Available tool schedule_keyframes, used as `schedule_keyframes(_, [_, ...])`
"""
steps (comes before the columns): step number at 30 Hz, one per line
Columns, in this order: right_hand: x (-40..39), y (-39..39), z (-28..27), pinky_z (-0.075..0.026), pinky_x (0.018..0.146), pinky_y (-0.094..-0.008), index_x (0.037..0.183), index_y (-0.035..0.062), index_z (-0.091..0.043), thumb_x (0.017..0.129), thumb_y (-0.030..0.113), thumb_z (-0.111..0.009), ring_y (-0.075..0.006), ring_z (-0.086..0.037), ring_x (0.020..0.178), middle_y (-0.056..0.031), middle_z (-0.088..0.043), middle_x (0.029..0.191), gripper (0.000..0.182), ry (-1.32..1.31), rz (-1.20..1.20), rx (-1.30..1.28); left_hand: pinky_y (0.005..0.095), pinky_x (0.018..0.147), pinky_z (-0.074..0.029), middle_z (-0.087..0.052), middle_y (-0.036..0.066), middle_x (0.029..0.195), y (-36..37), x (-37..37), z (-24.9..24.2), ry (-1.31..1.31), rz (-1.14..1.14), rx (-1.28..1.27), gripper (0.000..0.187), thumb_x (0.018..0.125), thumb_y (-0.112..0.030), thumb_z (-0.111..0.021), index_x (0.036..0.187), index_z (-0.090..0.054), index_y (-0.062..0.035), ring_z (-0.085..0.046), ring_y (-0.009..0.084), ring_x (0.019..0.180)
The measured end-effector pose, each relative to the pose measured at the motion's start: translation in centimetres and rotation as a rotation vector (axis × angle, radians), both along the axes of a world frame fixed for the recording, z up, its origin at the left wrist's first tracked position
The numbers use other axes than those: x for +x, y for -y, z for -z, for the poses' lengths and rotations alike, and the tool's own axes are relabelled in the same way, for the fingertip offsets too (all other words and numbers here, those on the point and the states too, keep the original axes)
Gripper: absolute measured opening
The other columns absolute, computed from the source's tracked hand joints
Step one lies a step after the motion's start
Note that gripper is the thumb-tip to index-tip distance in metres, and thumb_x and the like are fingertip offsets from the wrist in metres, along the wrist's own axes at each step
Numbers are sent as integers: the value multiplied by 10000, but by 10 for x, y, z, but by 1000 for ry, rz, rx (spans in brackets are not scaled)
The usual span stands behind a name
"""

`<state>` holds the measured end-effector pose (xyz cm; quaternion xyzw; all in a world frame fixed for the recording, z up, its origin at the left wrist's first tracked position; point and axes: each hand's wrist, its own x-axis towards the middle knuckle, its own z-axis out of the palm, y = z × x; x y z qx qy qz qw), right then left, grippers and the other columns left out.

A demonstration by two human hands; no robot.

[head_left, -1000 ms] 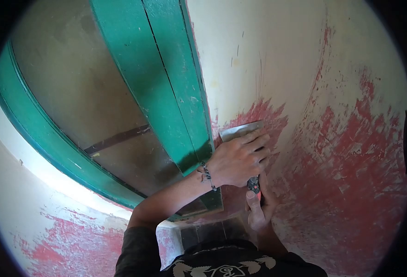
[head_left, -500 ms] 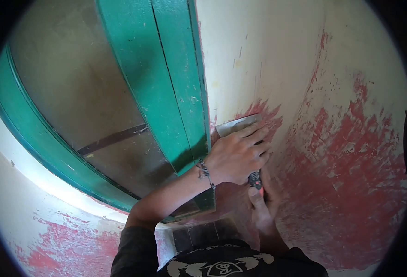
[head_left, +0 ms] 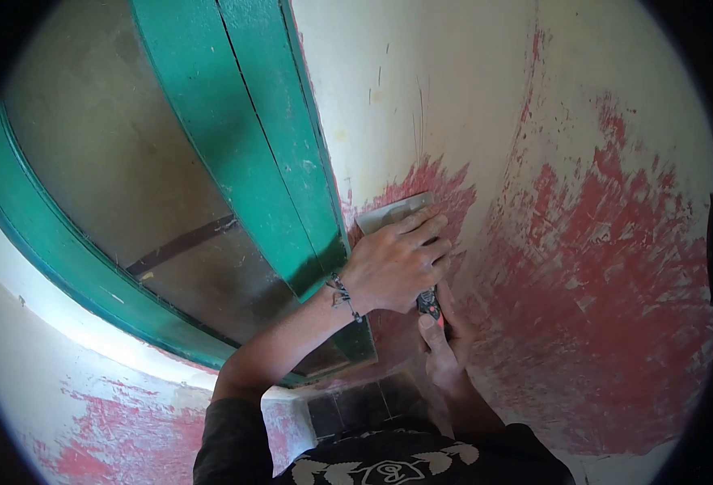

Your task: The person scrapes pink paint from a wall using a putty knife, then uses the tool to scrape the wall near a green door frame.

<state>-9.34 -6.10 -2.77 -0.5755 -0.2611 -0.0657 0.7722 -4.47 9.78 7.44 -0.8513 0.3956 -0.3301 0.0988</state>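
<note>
A scraper with a wide metal blade lies against the wall, close to the green frame. My left hand is laid over the blade, its fingers bent and pressing on it, the thumb hidden. Below it, my right hand is wrapped round the black and red handle, thumb on top. Just above the blade, a jagged red patch shows through the pale coating. A dark braided bracelet circles my left wrist.
A green wooden frame with a brownish panel stands to the left of the scraper. On the right, the wall is widely scraped to red. Dark tiles show low down, near my body.
The view has shifted, so frame and hands appear further left. More red shows above the blade than before. Both hands keep the same hold on the scraper.
</note>
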Motion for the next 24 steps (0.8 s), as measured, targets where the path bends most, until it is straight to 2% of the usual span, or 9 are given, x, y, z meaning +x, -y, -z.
schedule_keyframes(4, [-1,-8,-1,-357,496,-225,1499,-62,-445,1037,208,-582,-41,-450,542,17,-535,661,553,3,-4,67,412,1183,-399,-693,43,1104,-2,-4,-9,-80,-23,62,330,638,-239,-728,934,-747,-93,-574,281,1278])
schedule_keyframes(10, [-6,-14,6,-346,493,-223,1510,-53,-434,1047,197,-576,-36,-433,541,32,-517,654,545,7,-17,117,414,1182,-399,-693,42,1107,-3,-5,-2,-58,-22,54,341,624,-241,-740,935,-747,-99,-566,281,1296])
schedule_keyframes(13, [5,-11,-8,-348,497,-222,1504,-53,-443,1053,200,-568,-33,-429,548,38,-516,668,532,5,6,38,414,1177,-404,-696,41,1116,-1,-2,-21,-73,-48,44,360,610,-235,-749,944,-750,-101,-562,280,1305])
schedule_keyframes(20, [0,-16,2,-363,533,-212,1502,-50,-450,1053,207,-567,-29,-432,587,47,-523,712,530,60,69,41,402,1149,-435,-708,46,1102,-5,0,-8,-13,-22,20,328,617,-240,-737,917,-756,-109,-587,280,1288])
schedule_keyframes(22, [11,-23,-13,-368,545,-208,1505,-56,-441,1053,209,-564,-28,-440,599,48,-525,719,538,111,88,73,401,1140,-445,-714,48,1096,-6,6,-28,76,-27,-17,318,627,-249,-725,911,-758,-108,-593,280,1287])
schedule_keyframes(24, [3,-19,-35,-363,547,-209,1510,-55,-435,1054,206,-559,-29,-437,604,50,-519,723,540,101,93,36,402,1138,-449,-719,52,1102,-4,1,-45,49,-18,13,314,636,-253,-713,911,-758,-106,-593,275,1287])
